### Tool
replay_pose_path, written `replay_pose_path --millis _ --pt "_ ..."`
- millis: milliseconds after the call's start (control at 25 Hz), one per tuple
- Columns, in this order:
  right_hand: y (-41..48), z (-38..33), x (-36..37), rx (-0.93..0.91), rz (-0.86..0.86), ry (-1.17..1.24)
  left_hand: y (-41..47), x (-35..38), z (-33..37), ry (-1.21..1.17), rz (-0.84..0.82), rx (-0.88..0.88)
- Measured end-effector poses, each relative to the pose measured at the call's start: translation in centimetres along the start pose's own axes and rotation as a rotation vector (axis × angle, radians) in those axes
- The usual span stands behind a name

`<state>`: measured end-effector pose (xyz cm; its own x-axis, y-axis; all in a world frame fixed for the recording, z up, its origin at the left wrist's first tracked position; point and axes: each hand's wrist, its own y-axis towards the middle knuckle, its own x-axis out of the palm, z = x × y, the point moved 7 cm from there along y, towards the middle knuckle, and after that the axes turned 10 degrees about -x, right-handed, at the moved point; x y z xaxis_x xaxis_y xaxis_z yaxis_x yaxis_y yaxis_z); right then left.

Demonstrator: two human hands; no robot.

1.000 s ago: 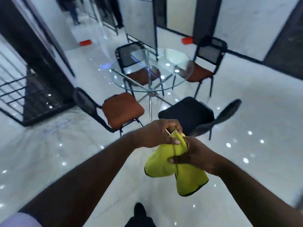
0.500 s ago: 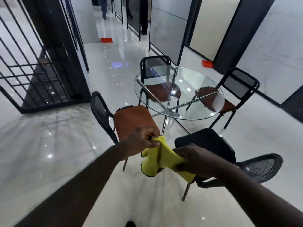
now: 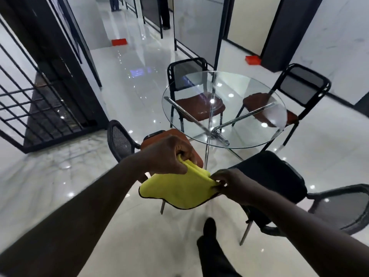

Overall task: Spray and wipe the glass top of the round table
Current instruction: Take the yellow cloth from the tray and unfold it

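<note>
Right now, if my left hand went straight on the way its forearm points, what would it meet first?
Probably the brown chair seat just beyond the left hand holding the yellow cloth, or, if it passes above that, the near rim of the glass table top. Depth is unclear from this one view.

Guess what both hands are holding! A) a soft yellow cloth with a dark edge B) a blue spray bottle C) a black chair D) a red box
A: the left hand and the right hand each pinch one end of the soft yellow cloth with a dark edge, short of the round glass table.
</note>
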<state>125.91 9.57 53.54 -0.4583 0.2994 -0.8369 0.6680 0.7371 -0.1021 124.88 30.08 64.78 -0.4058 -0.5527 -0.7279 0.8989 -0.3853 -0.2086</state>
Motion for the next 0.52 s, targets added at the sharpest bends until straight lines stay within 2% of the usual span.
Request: replay_pose_path --millis 120,280,440,520 --pt "3.6 3.1 2.5 0.01 -0.032 0.121 3.3 0.4 -0.7 0.112 -0.124 -0.049" --pt "8.4 4.8 3.8 -0.147 -0.198 0.205 7.3 0.5 -1.9 0.238 -0.204 -0.113" --pt "13.5 8.2 1.7 -0.262 -0.402 0.132 11.8 -1.2 -2.6 0.214 -0.282 -0.183" --pt "15.9 9.9 0.8 -0.314 -0.449 0.103 13.6 -1.9 -2.7 0.21 -0.299 -0.195"
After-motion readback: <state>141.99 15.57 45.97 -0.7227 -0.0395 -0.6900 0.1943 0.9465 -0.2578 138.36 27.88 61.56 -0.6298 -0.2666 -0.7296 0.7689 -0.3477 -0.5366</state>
